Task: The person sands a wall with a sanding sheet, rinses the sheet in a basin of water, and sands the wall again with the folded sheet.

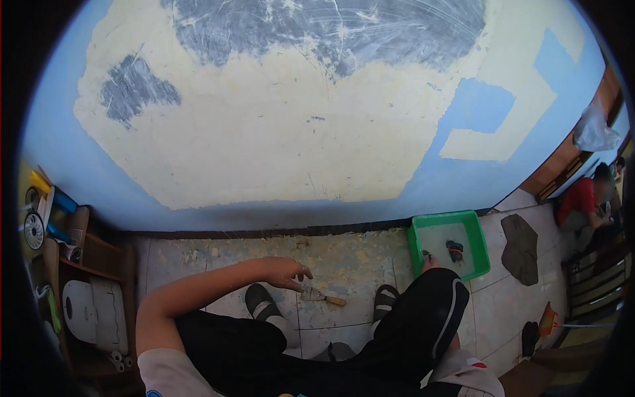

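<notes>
from the head camera, looking down past the person's own bent knees: a scraper (325,298) lies flat on the tiled floor (483,301) between the two sandalled feet. its long axis runs across the view, from left to right, tipped slightly so that the right end sits nearer the person. the blade end points left, toward the left hand (288,272); the wooden handle points right, toward the right foot. the left hand hangs just over the blade, fingers parted and loosely bent, with nothing in its grasp; whether a fingertip touches the blade cannot be told. the right hand (430,262) reaches past the right knee, at the near edge of a green tub (444,219). the knee hides much of it, and a small dark patch shows at its fingertips, so its grip cannot be told. the tub holds cloudy water and a dark lump (454,250). ahead rises a blue wall (278,132) with large cream and grey patches; flakes litter the floor at its foot. a wooden shelf (99,263) stands at the left. at the right are a dark mat (520,250) and, farther off, another person (574,202) in red.
</notes>
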